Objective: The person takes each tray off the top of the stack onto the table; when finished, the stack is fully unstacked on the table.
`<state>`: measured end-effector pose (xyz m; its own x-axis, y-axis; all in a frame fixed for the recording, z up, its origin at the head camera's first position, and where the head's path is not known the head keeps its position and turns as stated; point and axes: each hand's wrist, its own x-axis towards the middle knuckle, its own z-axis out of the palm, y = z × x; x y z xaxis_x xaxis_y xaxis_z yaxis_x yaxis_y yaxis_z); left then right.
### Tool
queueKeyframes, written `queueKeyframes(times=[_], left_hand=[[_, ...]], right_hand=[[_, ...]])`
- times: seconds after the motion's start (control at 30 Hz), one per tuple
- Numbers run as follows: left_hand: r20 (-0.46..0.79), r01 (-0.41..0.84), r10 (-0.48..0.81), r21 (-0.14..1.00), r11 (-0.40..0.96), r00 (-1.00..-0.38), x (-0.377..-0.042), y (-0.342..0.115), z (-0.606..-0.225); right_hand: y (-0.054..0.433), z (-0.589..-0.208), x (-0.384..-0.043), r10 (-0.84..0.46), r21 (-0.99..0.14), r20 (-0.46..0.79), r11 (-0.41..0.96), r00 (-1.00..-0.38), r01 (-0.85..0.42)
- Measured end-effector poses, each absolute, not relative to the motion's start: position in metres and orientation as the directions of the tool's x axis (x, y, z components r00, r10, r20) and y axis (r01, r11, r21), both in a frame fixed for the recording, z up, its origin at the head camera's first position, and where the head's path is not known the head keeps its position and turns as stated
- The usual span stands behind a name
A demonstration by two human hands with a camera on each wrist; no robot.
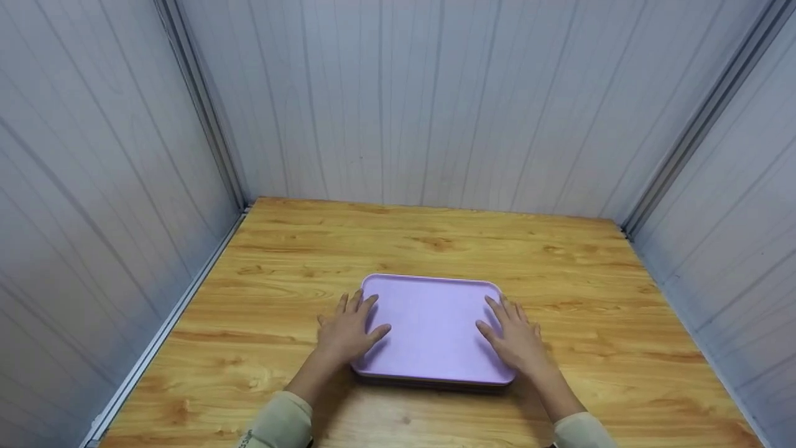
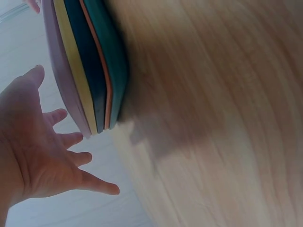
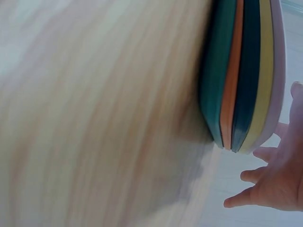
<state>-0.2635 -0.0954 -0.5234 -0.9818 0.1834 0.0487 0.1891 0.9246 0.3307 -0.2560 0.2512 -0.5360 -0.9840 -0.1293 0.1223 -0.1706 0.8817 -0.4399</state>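
A stack of rectangular trays lies on the wooden table, with a light purple tray (image 1: 432, 330) on top. Seen edge-on in the left wrist view, a yellow tray (image 2: 75, 59), a dark blue tray (image 2: 87, 61), an orange tray (image 2: 105, 78) and a green tray (image 2: 113, 52) lie beneath it. My left hand (image 1: 346, 333) is at the stack's left edge, fingers spread and thumb over the purple tray. Across from it, my right hand (image 1: 517, 339) spreads its fingers at the right edge. Neither hand grips anything; whether fingertips touch the rim I cannot tell.
The wooden table (image 1: 249, 323) stretches around the stack. White panel walls (image 1: 404, 106) stand behind it and on both sides, with metal strips along the corners.
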Motion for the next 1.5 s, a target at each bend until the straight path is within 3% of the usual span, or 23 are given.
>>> queueKeyframes(times=[0.27,0.7,1.5], left_hand=[[0.079,0.187,0.169,0.381,0.906,-0.982,-0.262,-0.098,-0.528],[0.101,0.205,0.179,0.454,0.867,-0.979,-0.257,-0.103,-0.544],[0.219,0.149,-0.009,0.695,0.703,-0.976,-0.257,-0.096,-0.552]], right_hand=[[0.254,-0.545,-0.256,-0.107,-0.468,0.184,0.865,-0.977,-0.183],[0.255,-0.556,-0.254,-0.003,-0.655,0.142,0.750,-0.990,-0.096],[0.257,-0.554,-0.254,0.054,-0.770,0.186,0.628,-0.981,-0.112]])
